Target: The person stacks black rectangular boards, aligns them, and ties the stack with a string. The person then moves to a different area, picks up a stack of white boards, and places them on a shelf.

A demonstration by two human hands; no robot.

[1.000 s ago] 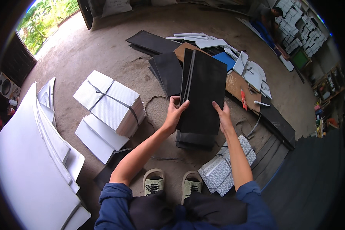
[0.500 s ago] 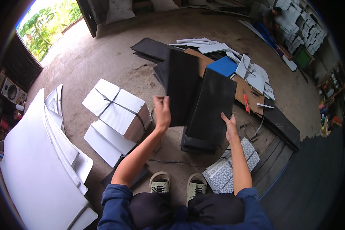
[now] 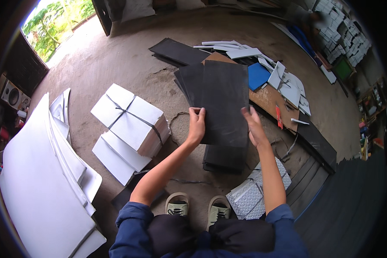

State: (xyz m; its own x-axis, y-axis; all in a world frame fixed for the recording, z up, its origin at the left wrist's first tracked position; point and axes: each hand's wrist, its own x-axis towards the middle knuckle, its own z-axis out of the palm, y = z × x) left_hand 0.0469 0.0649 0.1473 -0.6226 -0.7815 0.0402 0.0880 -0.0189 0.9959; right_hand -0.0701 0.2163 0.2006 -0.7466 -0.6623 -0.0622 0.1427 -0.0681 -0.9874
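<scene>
A black board point(image 3: 225, 103) is held up over the concrete floor point(image 3: 129, 56), at the centre of our clock face, one broad side turned to us. Our left hand point(image 3: 196, 127) pinches its left edge between thumb and fingers, at about eight o'clock. Our right hand point(image 3: 257, 131) stands half-spread by the right edge, at about four; we cannot tell whether its slightly blurred fingers press on the board.

Directly below, at six o'clock, we see a squared black stack point(image 3: 225, 162), partly covered by the board. Fanned black boards point(image 3: 189, 81) lie close by at ten. A blue board point(image 3: 258, 76) shows at two, a brown board point(image 3: 266, 96) at three, and a red cutter point(image 3: 279, 117) rests on the brown one just past three. White offcuts point(image 3: 244, 53) are heaped at one.

A textured white bundle point(image 3: 245, 195), tied with dark strap, sits at five, under our right forearm. At nine we see a strapped white stack point(image 3: 139, 107), and farther out, at eight, large white sheets point(image 3: 38, 176). Our green shoes point(image 3: 177, 205) are planted between six and seven. Another person point(image 3: 303, 32), blurred, bends between one and two.
</scene>
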